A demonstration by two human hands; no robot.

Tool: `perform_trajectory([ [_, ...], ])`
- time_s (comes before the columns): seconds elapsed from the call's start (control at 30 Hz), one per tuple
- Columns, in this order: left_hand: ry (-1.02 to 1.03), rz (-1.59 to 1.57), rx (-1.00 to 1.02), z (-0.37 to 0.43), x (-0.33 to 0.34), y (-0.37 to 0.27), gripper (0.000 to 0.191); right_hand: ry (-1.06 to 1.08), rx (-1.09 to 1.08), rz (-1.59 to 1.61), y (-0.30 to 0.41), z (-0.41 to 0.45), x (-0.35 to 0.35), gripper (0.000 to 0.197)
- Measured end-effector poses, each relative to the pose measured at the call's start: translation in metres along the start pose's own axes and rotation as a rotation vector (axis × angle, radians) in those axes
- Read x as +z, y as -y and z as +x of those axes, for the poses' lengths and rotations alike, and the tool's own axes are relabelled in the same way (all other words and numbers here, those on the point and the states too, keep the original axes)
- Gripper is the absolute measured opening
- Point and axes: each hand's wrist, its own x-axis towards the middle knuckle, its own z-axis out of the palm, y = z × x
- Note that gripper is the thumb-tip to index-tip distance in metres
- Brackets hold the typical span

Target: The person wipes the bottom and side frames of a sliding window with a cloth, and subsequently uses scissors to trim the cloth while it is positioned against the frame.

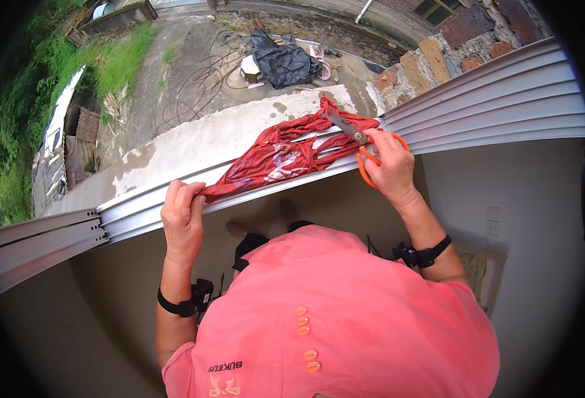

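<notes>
My left hand (pixel 184 211) pinches one end of a red cloth (pixel 252 171) between thumb and fingers. The wrinkled cloth, with a pale print in its middle, lies across the metal window track (pixel 173 191) and partly over the concrete sill (pixel 188 142) outside. In my right hand (pixel 392 166) is a pair of scissors (pixel 358 137) with orange handles and dark, worn blades. The blades point up and left over the far right part of the cloth. Whether they touch the cloth I cannot tell.
Metal frame rails rise at the right (pixel 486 99) and left (pixel 39 248) of the opening. A rough brick wall edge (pixel 422 64) adjoins the sill. Below outside are a black plastic sheet (pixel 280 62) and loose cables (pixel 198 79). A wall socket panel (pixel 493 221) is indoors at right.
</notes>
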Motion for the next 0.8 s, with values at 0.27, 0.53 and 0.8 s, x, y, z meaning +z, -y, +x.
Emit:
perform_trajectory([
  [0.27, -0.115, -0.44, -0.002, 0.062, 0.005, -0.024, 0.004, -0.071, -0.181, -0.057, -0.017, 0.015, 0.021, 0.044],
  [0.53, -0.054, -0.723, 0.015, 0.107, 0.006, -0.065, 0.01, -0.305, -0.038, -0.131, -0.027, 0.035, 0.008, 0.051],
  [0.8, 0.072, -0.837, -0.117, 0.101, 0.024, -0.063, 0.014, -0.468, 0.109, -0.031, -0.009, 0.041, -0.003, 0.05],
])
